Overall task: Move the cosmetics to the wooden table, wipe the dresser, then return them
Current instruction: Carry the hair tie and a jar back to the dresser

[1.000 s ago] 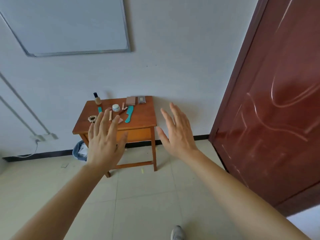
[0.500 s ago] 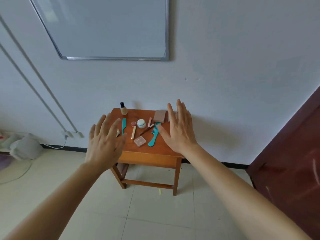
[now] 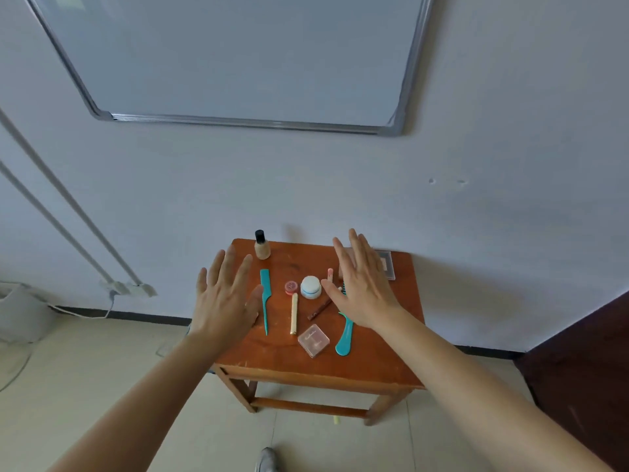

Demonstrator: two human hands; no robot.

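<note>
Where whiteboard [image 3: 238, 56] hangs, cosmetics [image 3: 310, 287] cover wooden table [image 3: 381, 356].

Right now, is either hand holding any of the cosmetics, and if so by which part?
Nothing is held. The left hand and the right hand are both open with fingers spread, in front of the wooden table where the cosmetics lie.

Whiteboard [image 3: 238, 56] with metal frame mounted on pale wall, two white conduits [image 3: 68, 206] running diagonally down left wall to a socket [image 3: 127, 287], white cable [image 3: 85, 313] trailing along black skirting, dark red door [image 3: 585, 362] at right, beige tiled floor [image 3: 68, 386].
</note>
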